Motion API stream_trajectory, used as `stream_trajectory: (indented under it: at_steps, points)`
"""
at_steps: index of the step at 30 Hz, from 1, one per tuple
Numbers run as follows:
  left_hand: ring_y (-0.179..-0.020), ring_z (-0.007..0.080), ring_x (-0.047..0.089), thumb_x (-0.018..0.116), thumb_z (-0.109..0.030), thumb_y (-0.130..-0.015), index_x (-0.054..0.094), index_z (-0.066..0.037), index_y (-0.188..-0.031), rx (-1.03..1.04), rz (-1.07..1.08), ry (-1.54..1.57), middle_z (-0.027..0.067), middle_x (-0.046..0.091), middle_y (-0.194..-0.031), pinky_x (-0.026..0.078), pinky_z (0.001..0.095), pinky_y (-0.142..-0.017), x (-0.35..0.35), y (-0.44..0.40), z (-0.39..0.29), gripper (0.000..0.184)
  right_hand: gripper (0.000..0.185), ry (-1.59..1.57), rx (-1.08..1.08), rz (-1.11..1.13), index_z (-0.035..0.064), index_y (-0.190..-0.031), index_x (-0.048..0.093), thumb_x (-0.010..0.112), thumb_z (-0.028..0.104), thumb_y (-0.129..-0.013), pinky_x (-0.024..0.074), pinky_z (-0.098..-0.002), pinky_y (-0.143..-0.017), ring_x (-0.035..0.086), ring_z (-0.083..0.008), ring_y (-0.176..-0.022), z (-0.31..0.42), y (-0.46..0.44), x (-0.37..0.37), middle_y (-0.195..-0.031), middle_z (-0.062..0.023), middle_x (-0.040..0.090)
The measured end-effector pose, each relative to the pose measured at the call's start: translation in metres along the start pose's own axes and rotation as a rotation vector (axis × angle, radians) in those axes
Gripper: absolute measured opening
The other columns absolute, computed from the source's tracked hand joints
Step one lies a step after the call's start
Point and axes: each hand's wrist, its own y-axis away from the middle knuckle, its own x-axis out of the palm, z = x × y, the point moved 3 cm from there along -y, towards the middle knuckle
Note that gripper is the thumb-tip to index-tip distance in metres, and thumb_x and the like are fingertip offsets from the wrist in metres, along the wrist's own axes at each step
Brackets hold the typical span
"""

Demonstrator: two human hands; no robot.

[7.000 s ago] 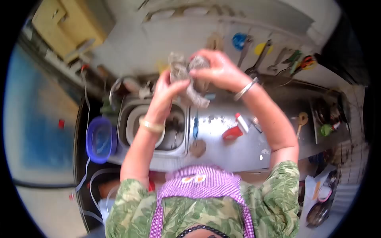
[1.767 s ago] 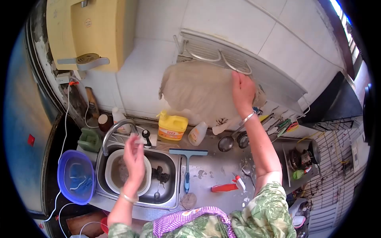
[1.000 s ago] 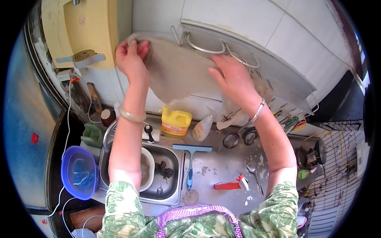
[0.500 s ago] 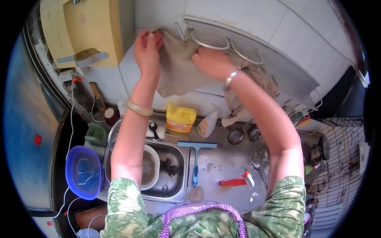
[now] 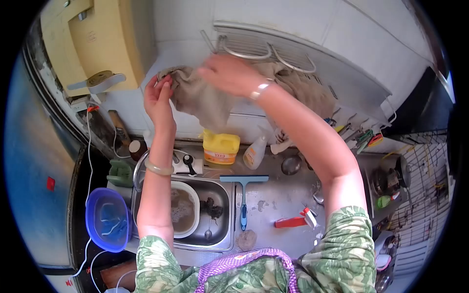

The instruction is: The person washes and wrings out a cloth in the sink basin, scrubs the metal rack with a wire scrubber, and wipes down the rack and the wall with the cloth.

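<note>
My left hand point(image 5: 159, 100) pinches the left upper edge of a grey-brown cloth point(image 5: 202, 100) that hangs in front of the tiled wall. My right hand point(image 5: 229, 73), smeared by motion, is over the upper part of this cloth, just below the wire rack point(image 5: 244, 46); whether its fingers grip the cloth cannot be made out. More brown cloth point(image 5: 305, 90) hangs from the rack to the right, partly behind my right forearm.
Below are a sink point(image 5: 227, 234) with a white basin point(image 5: 195, 215) of cloudy water, a yellow jug point(image 5: 221, 146), a spray bottle point(image 5: 255, 152), a blue squeegee point(image 5: 244, 195), a red spray bottle point(image 5: 290, 222) and a purple tub point(image 5: 93, 227). A yellow dispenser point(image 5: 107, 49) hangs at upper left.
My left hand, earlier away from the cloth over the sink, now holds its left edge and has come lower and leftward. My right hand has moved left along the cloth, which is more bunched.
</note>
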Motion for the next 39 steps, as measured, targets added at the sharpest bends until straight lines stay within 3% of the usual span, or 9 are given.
stream_trajectory:
  at_steps: [7, 10, 16, 20, 25, 28, 32, 36, 39]
  points:
    - [-0.131, 0.022, 0.049, 0.055, -0.005, -0.096, 0.037, 0.002, -0.141, 0.179, 0.157, 0.019, 0.0176, 0.055, -0.138, 0.035, 0.0314, -0.109, 0.016, -0.009, -0.015, 0.048, 0.048, 0.041, 0.12, 0.028, 0.0015, -0.123, 0.057, 0.047, 0.039, -0.095, 0.0419, -0.0432, -0.102, 0.052, -0.0383, -0.12, -0.02, -0.012, 0.005, -0.127, -0.0206, 0.058]
    - [-0.134, 0.0226, 0.047, 0.053, -0.004, -0.096, 0.034, 0.002, -0.142, 0.25, 0.222, -0.011, 0.0204, 0.051, -0.141, 0.034, 0.0319, -0.11, 0.034, -0.018, -0.009, 0.051, 0.041, 0.539, -0.484, -0.087, 0.0016, -0.12, 0.059, 0.047, 0.031, -0.094, 0.0451, -0.0444, -0.098, 0.057, -0.0393, -0.113, -0.042, -0.018, 0.015, -0.12, -0.0217, 0.061]
    - [-0.132, 0.0214, 0.049, 0.054, -0.005, -0.095, 0.032, 0.003, -0.143, 0.235, 0.311, -0.096, 0.0211, 0.051, -0.142, 0.037, 0.0317, -0.108, 0.034, -0.004, -0.01, 0.053, 0.032, 0.339, 0.161, -0.054, 0.0022, -0.108, 0.066, 0.046, 0.018, -0.089, 0.0493, -0.0491, -0.089, 0.062, -0.0427, -0.098, -0.04, 0.018, -0.022, -0.103, -0.023, 0.066]
    - [-0.13, 0.0206, 0.051, 0.055, -0.009, -0.096, 0.032, 0.002, -0.143, 0.203, 0.364, -0.204, 0.0199, 0.054, -0.14, 0.04, 0.0311, -0.105, 0.02, 0.001, -0.028, 0.054, 0.033, 0.493, -0.012, -0.07, 0.0034, -0.105, 0.067, 0.048, 0.025, -0.089, 0.0477, -0.0479, -0.092, 0.06, -0.0415, -0.103, -0.039, 0.005, -0.004, -0.108, -0.0248, 0.065]
    - [-0.116, 0.017, 0.06, 0.057, -0.011, -0.095, 0.038, 0.001, -0.14, 0.324, 0.263, -0.174, 0.0188, 0.058, -0.136, 0.045, 0.0292, -0.096, 0.014, -0.018, -0.008, 0.05, 0.046, -0.038, 0.132, -0.124, 0.0032, -0.11, 0.067, 0.049, 0.042, -0.092, 0.0458, -0.0449, -0.094, 0.059, -0.0393, -0.107, -0.003, -0.017, -0.001, -0.11, -0.0219, 0.065]
    - [-0.103, 0.0148, 0.065, 0.062, -0.01, -0.093, 0.048, 0.002, -0.128, 0.186, 0.133, -0.289, 0.0172, 0.064, -0.126, 0.048, 0.0278, -0.089, 0.015, -0.003, -0.015, 0.04, 0.043, 0.021, 0.086, -0.144, 0.0036, -0.111, 0.068, 0.053, 0.04, -0.093, 0.0478, -0.0424, -0.089, 0.061, -0.0366, -0.1, -0.02, 0.001, -0.004, -0.106, -0.0176, 0.066]
    - [-0.087, 0.013, 0.067, 0.068, -0.009, -0.09, 0.058, 0.001, -0.11, 0.099, -0.014, -0.321, 0.0118, 0.071, -0.104, 0.051, 0.0253, -0.08, 0.002, 0.044, -0.039, 0.024, 0.024, -0.041, -0.07, -0.224, 0.0026, -0.106, 0.068, 0.058, 0.019, -0.092, 0.0492, -0.0356, -0.08, 0.062, -0.0316, -0.088, -0.022, 0.032, -0.018, -0.1, -0.0123, 0.067]
    - [-0.077, 0.0124, 0.063, 0.072, -0.005, -0.086, 0.059, -0.002, -0.106, 0.434, -0.062, -0.224, 0.0085, 0.067, -0.088, 0.049, 0.0247, -0.068, -0.005, 0.105, -0.048, 0.023, 0.014, -0.131, -0.272, -0.551, -0.0004, -0.098, 0.067, 0.058, 0.006, -0.09, 0.0481, -0.0318, -0.074, 0.061, -0.0267, -0.079, -0.001, 0.06, -0.019, -0.09, -0.0116, 0.065]
    - [-0.065, 0.0233, 0.059, 0.076, -0.005, -0.077, 0.062, -0.005, -0.103, 0.747, 0.212, -0.398, 0.0091, 0.063, -0.08, 0.049, 0.032, -0.063, -0.007, 0.156, -0.064, 0.03, 0.011, -0.269, -0.387, -0.664, -0.0016, -0.095, 0.065, 0.055, 0.002, -0.091, 0.0471, -0.0314, -0.071, 0.06, -0.0245, -0.076, -0.001, 0.086, -0.025, -0.086, -0.0122, 0.063]
